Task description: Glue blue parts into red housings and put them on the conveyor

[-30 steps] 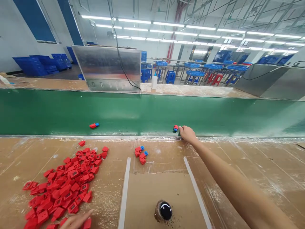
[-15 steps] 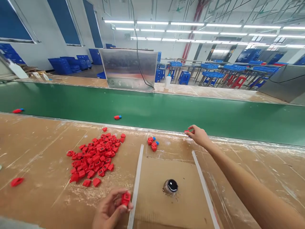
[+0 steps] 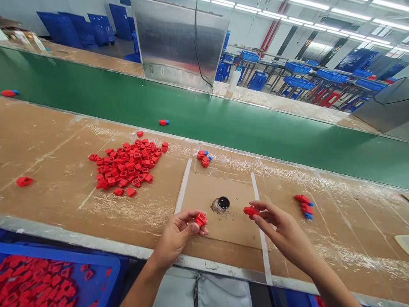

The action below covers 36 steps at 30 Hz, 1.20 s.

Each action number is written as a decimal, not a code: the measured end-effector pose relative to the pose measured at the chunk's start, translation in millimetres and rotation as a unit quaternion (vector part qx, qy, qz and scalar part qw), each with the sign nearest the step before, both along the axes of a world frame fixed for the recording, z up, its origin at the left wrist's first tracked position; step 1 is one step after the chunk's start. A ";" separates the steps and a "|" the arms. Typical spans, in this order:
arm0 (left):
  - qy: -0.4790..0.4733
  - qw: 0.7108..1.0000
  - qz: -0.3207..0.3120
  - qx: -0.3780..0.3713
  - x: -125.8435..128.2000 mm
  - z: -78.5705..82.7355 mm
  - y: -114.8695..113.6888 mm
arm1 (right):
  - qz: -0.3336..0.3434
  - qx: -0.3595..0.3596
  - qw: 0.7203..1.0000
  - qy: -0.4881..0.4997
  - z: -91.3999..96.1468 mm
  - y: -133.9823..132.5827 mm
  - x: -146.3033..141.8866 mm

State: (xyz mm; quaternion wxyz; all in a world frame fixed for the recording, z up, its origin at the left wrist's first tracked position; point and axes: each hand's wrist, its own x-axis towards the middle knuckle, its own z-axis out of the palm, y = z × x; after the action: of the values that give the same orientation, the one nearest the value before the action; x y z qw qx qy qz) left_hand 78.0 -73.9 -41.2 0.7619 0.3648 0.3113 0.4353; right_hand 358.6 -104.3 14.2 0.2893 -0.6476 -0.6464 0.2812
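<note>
Red plastic block [image 3: 200,219] sits pinched in the left hand [image 3: 179,236] at 8 o'clock from the black-capped fitting [image 3: 223,203]. A second red block [image 3: 251,212] is gripped at 4 o'clock by the right hand [image 3: 284,226] — fingertips only, leaving most of it exposed — over the cardboard pad [image 3: 204,192].

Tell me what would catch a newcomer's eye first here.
The heap of red plastic parts on the cardboard-covered bench stands out left of centre, with the green conveyor belt behind it. In front, the left hand grips a red part and the right hand pinches another. A blue crate of red parts sits bottom left.
</note>
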 end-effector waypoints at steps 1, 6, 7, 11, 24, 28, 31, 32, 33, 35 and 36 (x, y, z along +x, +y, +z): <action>0.006 1.000 -0.004 0.008 1.3 -1.1 -1.8 | 0.003 0.014 1.000 -0.016 1.7 0.0 -3.7; 0.051 0.999 -0.003 0.010 8.3 -1.5 -7.6 | 0.004 0.104 0.991 -0.089 1.7 4.9 -21.5; 0.053 0.999 -0.004 0.004 8.9 -0.3 -8.1 | 0.002 0.118 0.988 -0.096 -0.3 5.0 -25.0; 0.057 0.998 -0.012 -0.017 8.4 4.3 -9.0 | 0.003 0.152 0.982 -0.112 -8.9 2.3 -36.1; 0.079 0.995 -0.052 -0.002 8.0 3.7 -12.5 | 0.019 0.184 0.975 -0.119 -14.7 4.2 -43.6; 0.084 0.995 -0.055 0.000 7.7 3.3 -12.8 | 0.022 0.186 0.974 -0.126 -14.6 4.8 -45.4; 0.087 0.995 -0.057 0.002 7.4 2.4 -13.3 | 0.025 0.191 0.972 -0.133 -13.9 4.9 -45.9; 0.086 0.995 -0.058 0.002 7.2 2.2 -13.4 | 0.025 0.194 0.971 -0.134 -13.6 4.9 -45.9; 0.086 0.995 -0.059 0.002 7.0 2.1 -13.5 | 0.027 0.196 0.971 -0.135 -13.4 4.9 -45.7; 0.087 0.994 -0.059 0.002 6.8 2.1 -13.7 | 0.029 0.199 0.970 -0.140 -13.0 4.8 -45.1; 0.088 0.994 -0.059 0.003 6.7 2.2 -13.7 | 0.030 0.201 0.969 -0.143 -12.8 4.6 -44.9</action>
State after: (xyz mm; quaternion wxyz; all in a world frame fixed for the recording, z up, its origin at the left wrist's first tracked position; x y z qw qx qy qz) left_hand 84.7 -87.6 -39.0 0.7547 0.4220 0.3540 0.3565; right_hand 313.8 -99.6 1.5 0.3092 -0.5901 -0.7435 0.0587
